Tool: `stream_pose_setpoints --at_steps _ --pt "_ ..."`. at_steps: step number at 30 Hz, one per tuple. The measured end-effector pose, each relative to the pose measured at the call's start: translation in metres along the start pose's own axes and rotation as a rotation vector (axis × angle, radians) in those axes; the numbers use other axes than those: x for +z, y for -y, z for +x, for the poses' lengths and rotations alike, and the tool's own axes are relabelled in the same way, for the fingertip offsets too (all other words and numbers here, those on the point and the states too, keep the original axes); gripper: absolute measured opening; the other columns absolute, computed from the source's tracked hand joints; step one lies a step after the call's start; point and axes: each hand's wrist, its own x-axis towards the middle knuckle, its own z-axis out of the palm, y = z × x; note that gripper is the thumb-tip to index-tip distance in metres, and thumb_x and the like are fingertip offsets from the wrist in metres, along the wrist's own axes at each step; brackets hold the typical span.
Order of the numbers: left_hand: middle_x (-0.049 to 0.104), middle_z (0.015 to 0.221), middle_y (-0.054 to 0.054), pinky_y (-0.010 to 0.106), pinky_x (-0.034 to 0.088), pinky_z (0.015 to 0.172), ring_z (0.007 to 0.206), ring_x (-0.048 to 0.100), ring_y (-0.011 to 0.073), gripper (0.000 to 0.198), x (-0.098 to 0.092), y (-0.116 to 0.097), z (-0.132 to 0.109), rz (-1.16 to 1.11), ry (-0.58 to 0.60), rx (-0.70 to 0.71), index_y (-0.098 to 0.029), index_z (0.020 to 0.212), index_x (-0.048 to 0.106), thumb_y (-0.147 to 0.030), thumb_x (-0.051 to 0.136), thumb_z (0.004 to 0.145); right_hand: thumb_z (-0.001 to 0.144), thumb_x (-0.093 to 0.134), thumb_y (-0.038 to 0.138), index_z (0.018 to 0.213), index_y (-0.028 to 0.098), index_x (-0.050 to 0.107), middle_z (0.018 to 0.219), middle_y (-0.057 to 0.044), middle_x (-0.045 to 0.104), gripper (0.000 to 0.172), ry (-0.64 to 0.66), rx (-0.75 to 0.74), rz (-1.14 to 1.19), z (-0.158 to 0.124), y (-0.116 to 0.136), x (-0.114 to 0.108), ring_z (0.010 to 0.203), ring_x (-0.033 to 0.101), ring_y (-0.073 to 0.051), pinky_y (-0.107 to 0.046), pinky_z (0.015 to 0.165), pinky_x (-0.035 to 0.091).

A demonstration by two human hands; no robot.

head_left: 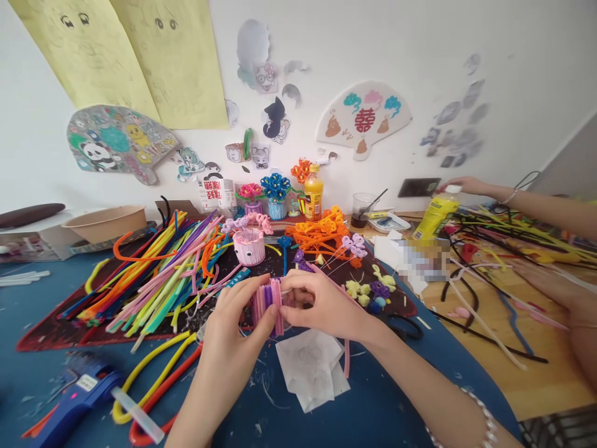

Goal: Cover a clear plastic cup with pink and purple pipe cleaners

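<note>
"Where's the ribbed piece?"

"Centre of the frame, up off the bench: the pink-and-purple piece, fuzzy stems side by side. The left hand pinches it between thumb and fingers; the right hand has its fingertips curled at the right edge."

"How would you handle it well?"

"I'd let the left hand steady the row, pressing lightly so the fuzz doesn't flatten, and work the right edge with the fingertips, keeping the stems parallel and their ends level. That blue glue gun, lower left, shows a red light, so I'd treat it as hot and watch the left forearm."

"And the counts?"

"One glue gun. One pink pot with an eye, just above the hands. Two drink bottles: an orange bottle at upper centre and a yellow-green bottle right of centre, with another person's hand at its cap. Two fan-shaped boards on the wall, the left fan and the right fan. Two yellow sheets, upper left."

"The loose stems?"

"Left of centre, too tangled to count."
</note>
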Motion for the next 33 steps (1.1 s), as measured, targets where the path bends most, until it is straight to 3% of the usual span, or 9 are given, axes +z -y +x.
stream_pose_setpoints --at_steps 6,13,25,33 --pt "0.067 0.122 0.007 0.046 0.044 0.098 0.115 0.056 0.0272 0.040 -0.0006 0.0002 -0.0003 0.007 0.025 0.027 -0.025 0.121 0.063 -0.037 0.060 0.082 0.077 0.068 0.014 0.087 0.015 0.066 0.078 0.004 0.043 0.010 -0.003 0.010 -0.010 0.0001 -0.0010 -0.0010 0.060 0.036 -0.006 -0.020 0.053 0.035" --pt "0.063 0.127 0.007 0.049 0.044 0.098 0.118 0.054 0.0277 0.051 -0.0003 0.0042 -0.0006 0.027 0.063 0.040 -0.027 0.129 0.058 -0.032 0.061 0.078 0.065 0.073 0.003 0.090 0.016 0.062 0.085 0.005 0.040 0.030 0.059 0.041 0.149 -0.0013 -0.0088 0.0026 0.059 0.036 -0.003 -0.017 0.049 0.033" --pt "0.060 0.132 0.008 0.051 0.040 0.105 0.125 0.049 0.0275 0.056 -0.0017 0.0034 -0.0021 0.053 0.110 0.086 -0.023 0.133 0.053 -0.026 0.060 0.077 0.064 0.072 0.000 0.086 0.015 0.063 0.086 0.005 0.040 0.029 0.078 0.085 0.246 -0.0011 -0.0067 0.0041 0.072 0.051 -0.005 -0.016 0.061 0.044" --pt "0.058 0.134 0.006 0.050 0.040 0.105 0.125 0.048 0.0273 0.057 -0.0015 0.0054 -0.0023 0.053 0.120 0.093 -0.027 0.135 0.050 -0.027 0.060 0.079 0.067 0.074 0.005 0.089 0.016 0.064 0.087 0.005 0.039 0.027 0.105 0.044 0.199 -0.0007 -0.0085 0.0017 0.064 0.042 -0.004 -0.017 0.053 0.036"
